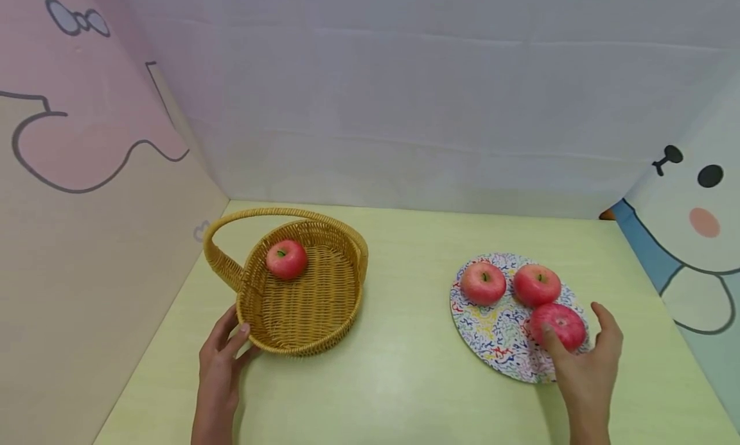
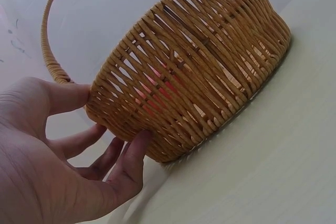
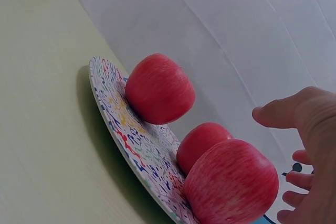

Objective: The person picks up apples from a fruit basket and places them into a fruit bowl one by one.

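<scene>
The left hand [image 1: 222, 352] gripped the near-left side of the basket [image 1: 315, 300]. The right hand [image 1: 586, 365] reached about the near apple [image 1: 559, 325], fingers spread and grasping nothing; contact was hard to judge. That apple sat at the plate's [image 1: 476, 339] right, before a second apple [image 1: 537, 286] and a third apple [image 1: 484, 283]. A fourth apple [image 1: 286, 260] lay in the basket's far left.

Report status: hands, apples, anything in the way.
Left hand holds basket. Right hand beside nearest apple, not gripping. Three apples on plate, one in basket. No obstruction seen.
</scene>
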Available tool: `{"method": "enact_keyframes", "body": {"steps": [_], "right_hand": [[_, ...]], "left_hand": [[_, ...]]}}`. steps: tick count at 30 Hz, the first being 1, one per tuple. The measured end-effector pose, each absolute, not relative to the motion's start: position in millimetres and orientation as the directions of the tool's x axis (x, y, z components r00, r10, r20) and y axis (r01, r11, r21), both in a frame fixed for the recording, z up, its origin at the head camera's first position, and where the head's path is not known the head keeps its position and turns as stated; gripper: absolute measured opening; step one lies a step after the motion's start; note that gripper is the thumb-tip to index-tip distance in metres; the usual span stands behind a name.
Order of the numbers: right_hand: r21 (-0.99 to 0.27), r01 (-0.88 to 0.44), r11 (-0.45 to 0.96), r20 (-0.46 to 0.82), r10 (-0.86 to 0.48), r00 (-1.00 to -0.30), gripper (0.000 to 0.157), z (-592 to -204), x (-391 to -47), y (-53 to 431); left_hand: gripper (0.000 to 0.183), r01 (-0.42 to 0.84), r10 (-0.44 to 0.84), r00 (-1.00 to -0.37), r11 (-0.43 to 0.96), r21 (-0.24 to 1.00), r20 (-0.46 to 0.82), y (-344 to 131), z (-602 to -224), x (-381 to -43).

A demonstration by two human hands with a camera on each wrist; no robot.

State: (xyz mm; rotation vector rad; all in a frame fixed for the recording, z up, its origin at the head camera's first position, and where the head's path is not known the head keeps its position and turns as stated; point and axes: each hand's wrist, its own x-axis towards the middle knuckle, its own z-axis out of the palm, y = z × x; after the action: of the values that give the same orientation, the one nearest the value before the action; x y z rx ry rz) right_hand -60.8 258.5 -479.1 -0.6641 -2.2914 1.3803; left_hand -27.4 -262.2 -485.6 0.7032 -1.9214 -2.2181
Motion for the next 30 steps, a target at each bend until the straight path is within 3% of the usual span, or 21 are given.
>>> {"method": "enact_keyframes", "body": {"steps": [9, 19, 30], "right_hand": [[-0.885, -0.068, 0.460, 0.327, 0.511, -0.795, 0.078, -478, -61, 263], [-0.930, -0.070, 0.360, 0.234, 0.435, -0.869, 0.080, -465, -58, 263], [-0.973, -0.137, 0.185, 0.174, 0.201, -0.964, 0.083, -450, -58, 258]], "left_hand": [[0.056, -0.200, -0.385, -0.886, -0.187, 0.962, -0.259, -262, -484, -30], [0.057, -0.202, -0.386, -0.885, -0.187, 0.961, -0.261, -260, -484, -30], [0.056, -0.209, -0.389, -0.882, -0.182, 0.961, -0.265, -262, -486, -28]]}}
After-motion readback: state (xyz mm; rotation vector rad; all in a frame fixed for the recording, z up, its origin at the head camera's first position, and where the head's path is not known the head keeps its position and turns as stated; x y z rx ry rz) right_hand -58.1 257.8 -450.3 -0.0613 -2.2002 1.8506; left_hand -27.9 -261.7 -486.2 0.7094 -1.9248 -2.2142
